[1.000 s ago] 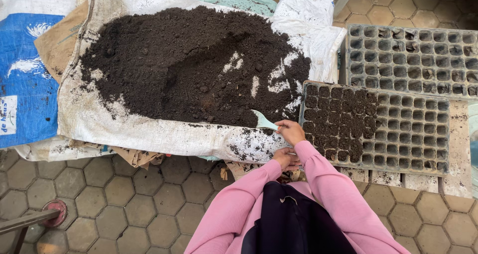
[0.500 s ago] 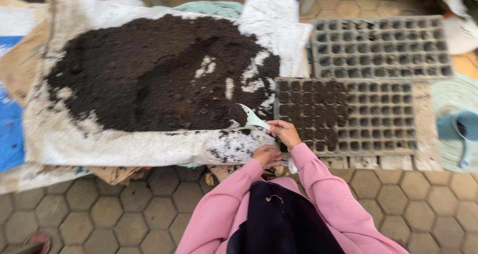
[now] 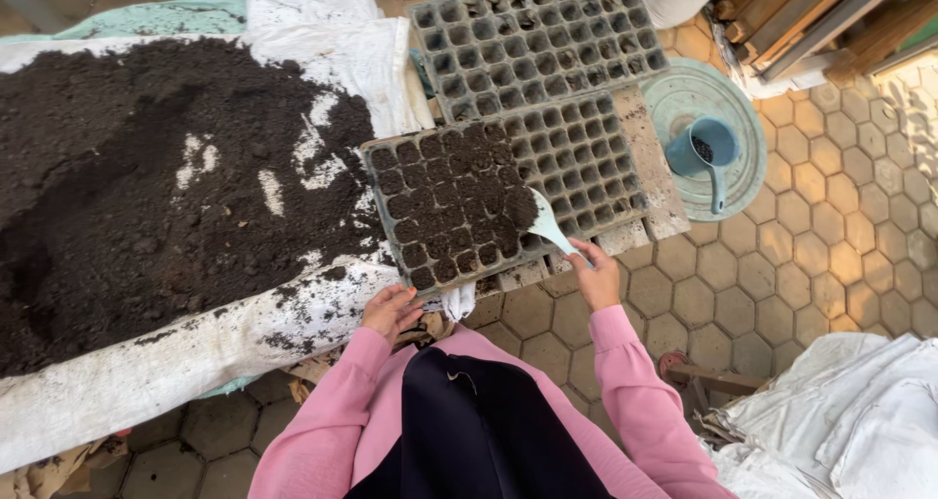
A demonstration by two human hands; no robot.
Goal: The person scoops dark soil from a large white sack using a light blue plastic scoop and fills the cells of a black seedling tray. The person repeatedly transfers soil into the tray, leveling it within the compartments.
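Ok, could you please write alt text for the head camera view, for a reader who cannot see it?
A person in pink sleeves holds a small pale scoop in the right hand over a half-filled seedling tray, while the left hand rests at its near edge. A big pile of dark soil lies on white sacking beside it.

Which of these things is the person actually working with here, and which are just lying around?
In use:
right hand, holding a pale scoop
near seed tray, partly filled with soil
soil heap on the white sack
left hand, at the tray's near edge

Lying about:
second tray, empty
blue cup on a round green lid
white sacks
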